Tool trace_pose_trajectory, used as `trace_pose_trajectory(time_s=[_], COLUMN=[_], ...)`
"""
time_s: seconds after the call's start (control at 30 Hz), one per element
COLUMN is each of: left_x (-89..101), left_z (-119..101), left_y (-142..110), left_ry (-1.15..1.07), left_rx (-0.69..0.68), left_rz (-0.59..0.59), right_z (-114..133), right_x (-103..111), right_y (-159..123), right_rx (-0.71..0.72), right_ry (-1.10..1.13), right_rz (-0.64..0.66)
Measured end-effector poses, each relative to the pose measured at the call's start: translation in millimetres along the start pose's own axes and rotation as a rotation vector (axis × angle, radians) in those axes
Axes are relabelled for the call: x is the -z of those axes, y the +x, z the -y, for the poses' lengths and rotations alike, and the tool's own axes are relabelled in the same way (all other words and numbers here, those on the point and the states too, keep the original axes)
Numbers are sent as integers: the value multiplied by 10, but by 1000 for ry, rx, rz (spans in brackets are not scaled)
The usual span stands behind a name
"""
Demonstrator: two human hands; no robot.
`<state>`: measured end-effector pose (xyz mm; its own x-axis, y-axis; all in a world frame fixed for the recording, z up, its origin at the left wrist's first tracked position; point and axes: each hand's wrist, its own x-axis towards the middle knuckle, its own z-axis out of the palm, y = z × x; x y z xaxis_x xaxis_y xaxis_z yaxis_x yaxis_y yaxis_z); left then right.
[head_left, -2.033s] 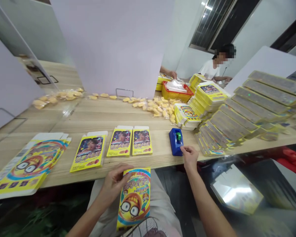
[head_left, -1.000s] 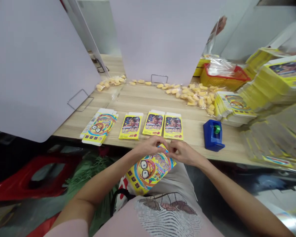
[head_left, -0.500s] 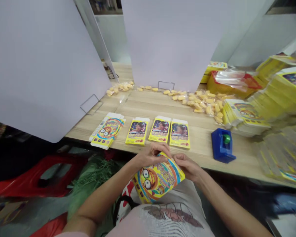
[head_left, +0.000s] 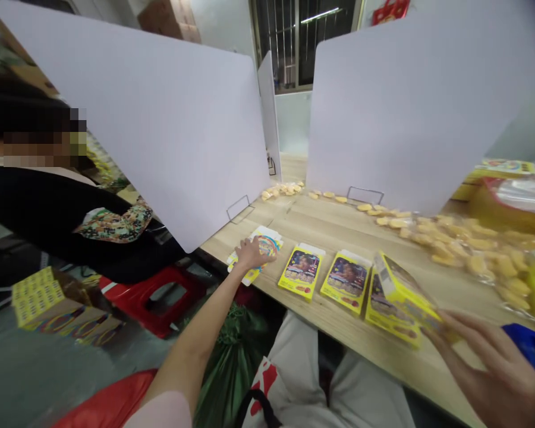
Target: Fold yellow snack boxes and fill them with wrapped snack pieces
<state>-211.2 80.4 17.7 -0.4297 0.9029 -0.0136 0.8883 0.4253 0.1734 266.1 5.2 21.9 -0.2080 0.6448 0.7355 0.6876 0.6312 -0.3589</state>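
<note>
My left hand (head_left: 250, 252) reaches out to the stack of flat yellow cartons (head_left: 262, 249) at the table's near left edge, fingers curled onto the top one. My right hand (head_left: 485, 362) holds a folded yellow box (head_left: 403, 294) low at the right, above the row of three yellow boxes (head_left: 301, 272) that lie flat on the wooden table (head_left: 334, 229).
White divider boards (head_left: 169, 142) stand along the left and back of the table. Loose yellow sweets (head_left: 410, 229) lie scattered behind the boxes. A blue tape dispenser (head_left: 532, 351) sits at far right. A person in black (head_left: 49, 208) sits left, beside a red stool (head_left: 160, 300).
Both hands were on the box over my lap. Now my left hand has gone out to the flat carton stack and my right carries the box over the table; the view has swung left.
</note>
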Motion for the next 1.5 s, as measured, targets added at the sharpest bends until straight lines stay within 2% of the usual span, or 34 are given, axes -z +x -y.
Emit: trace_pose_trajectory(time_s=[0.07,0.17,0.33,0.47,0.57,0.67,0.77,0.83,0.93,1.0,1.07,1.17,1.27,1.33,1.43,1.5], left_x=[-116,-200,-145,30,211,297,190,28,-236,-373,-471,-588,-678,-692,-635,-584], left_z=[88,133,181,164,38,-218,-536,-728,-937,-1023,-1068,-1068,-1036,-1040,-1117,-1192], left_y=[99,159,229,143,-150,-654,-1223,-1539,-1838,-1938,-2002,-2088,-2155,-2159,-2097,-2040], left_ry=[60,71,30,-37,-183,-395,-601,-735,-985,-1182,-1332,-1404,-1382,-1323,-1221,-1236], left_rx=[27,73,114,89,-42,-221,-422,-480,-431,-424,-473,-566,-609,-621,-666,-687], left_rz=[53,23,60,-42,-168,-251,-204,-151,-8,199,404,624,798,773,550,475], right_z=[-160,-307,-251,16,344,724,1005,1061,956,835,739,672,632,593,538,529], right_x=[-226,-451,-508,-506,-592,-785,-998,-1063,-965,-801,-621,-407,-269,-205,-155,-157], right_y=[-141,-330,-423,-343,-212,-17,141,143,-47,-253,-464,-736,-921,-973,-935,-869], right_rx=[127,217,129,-16,-219,-522,-698,-724,-803,-835,-815,-759,-727,-701,-622,-599], right_ry=[-123,-203,-167,-3,246,636,1075,1196,1053,905,864,902,850,786,664,639], right_rz=[20,73,134,76,99,271,376,402,353,305,275,193,254,323,308,282])
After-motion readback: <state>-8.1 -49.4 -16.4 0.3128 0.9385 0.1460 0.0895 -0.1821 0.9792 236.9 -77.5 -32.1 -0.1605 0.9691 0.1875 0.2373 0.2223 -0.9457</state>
